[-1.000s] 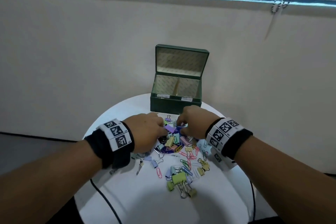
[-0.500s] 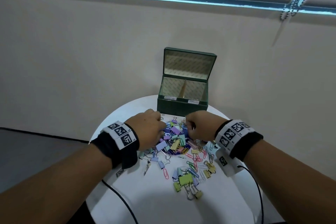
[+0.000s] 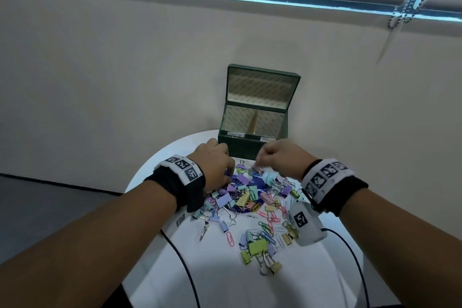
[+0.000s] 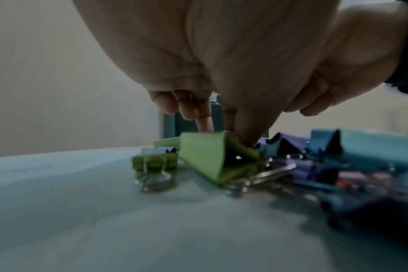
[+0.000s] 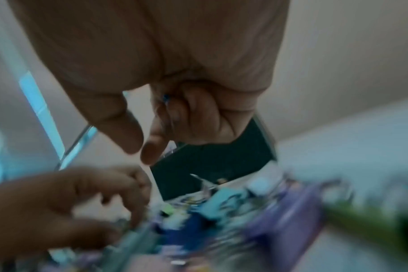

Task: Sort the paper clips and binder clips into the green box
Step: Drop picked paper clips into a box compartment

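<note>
Right hand [image 3: 282, 157] has risen from the heap of pastel paper clips and binder clips [image 3: 250, 197] on the round white bench [image 3: 225, 277] toward the open green hinged box [image 3: 252, 142]; left wrist: left hand [image 4: 221, 64] fingertips pressing into clips, grip uncertain; right wrist: curled fingers [image 5: 198, 114] clasp something small, blurred.

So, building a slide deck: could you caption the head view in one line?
Both hands, left hand and right hand, work a pile of coloured clips before an open green box on a round white table.

Dim, bluish light; right wrist view motion-blurred, head view bowed at edges.
</note>
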A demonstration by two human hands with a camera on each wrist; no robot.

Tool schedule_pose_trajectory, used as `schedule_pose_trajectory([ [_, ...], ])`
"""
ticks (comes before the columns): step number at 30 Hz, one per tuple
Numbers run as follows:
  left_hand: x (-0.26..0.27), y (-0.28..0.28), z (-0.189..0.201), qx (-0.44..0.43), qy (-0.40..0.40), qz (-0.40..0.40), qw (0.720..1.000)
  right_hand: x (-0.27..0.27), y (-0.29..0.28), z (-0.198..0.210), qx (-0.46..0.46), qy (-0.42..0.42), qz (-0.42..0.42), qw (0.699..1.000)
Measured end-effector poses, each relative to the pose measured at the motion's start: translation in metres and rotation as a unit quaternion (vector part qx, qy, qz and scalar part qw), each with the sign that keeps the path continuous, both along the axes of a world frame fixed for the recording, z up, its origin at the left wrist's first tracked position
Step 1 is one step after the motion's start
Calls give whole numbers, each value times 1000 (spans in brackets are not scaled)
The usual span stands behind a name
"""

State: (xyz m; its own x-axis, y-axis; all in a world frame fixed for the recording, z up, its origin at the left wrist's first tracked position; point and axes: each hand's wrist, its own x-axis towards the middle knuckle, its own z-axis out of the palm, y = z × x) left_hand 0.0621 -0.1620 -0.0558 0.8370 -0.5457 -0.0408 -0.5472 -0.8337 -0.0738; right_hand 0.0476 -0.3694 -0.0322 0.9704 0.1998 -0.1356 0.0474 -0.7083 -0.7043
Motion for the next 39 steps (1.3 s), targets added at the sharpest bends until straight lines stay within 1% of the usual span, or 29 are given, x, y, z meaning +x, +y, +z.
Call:
schedule_pose_trajectory([
  [1,0,0,-1,-5,-3,0,1000,2,4,-4,-135,-45,41,989],
  [2,0,0,-2,-11,-8,-2,1000,5,7,-8,-227,-59,64,970],
  [3,-1,1,-3,-17,-16,-4,1000,7,9,-12,-284,-54,66,955],
  [4,-1,1,-4,-25,-26,-9,999,10,9,-17,-322,-50,59,943],
  [6,-2,1,-3,-48,-44,-14,998,13,10,-23,-354,-40,47,933],
  [9,-2,1,0,-81,-38,-5,996,14,9,-24,-343,-39,41,938],
  [15,1,4,2,-35,16,-9,999,15,15,-24,-318,-46,36,946],
  [18,-1,3,1,-35,-4,-21,999,16,20,-23,-311,-44,58,948],
  [22,-5,3,2,-57,-38,-16,997,16,26,-24,-333,-33,84,939],
  [23,-7,2,4,-74,-32,-11,997,15,27,-24,-341,-28,87,936],
  [25,-11,0,10,-106,8,0,994,12,26,-23,-347,-22,100,932],
  [27,-15,-1,12,-116,51,-8,992,10,22,-19,-322,-24,111,940],
  [30,-13,-2,13,-83,64,-28,994,12,10,-1,-201,-42,85,975],
  [32,-10,-3,12,-53,81,-27,995,19,1,15,-150,-73,53,985],
  [34,-9,-4,10,-46,81,-30,995,30,-7,29,-142,-125,20,982],
  [36,-9,-5,8,-45,65,-38,996,42,-12,37,-157,-178,-11,971],
  [37,-10,-6,7,-44,56,-42,997,47,-13,41,-163,-191,-22,968],
  [39,-10,-7,8,-36,48,-44,997,53,-15,45,-178,-184,-28,966],
])
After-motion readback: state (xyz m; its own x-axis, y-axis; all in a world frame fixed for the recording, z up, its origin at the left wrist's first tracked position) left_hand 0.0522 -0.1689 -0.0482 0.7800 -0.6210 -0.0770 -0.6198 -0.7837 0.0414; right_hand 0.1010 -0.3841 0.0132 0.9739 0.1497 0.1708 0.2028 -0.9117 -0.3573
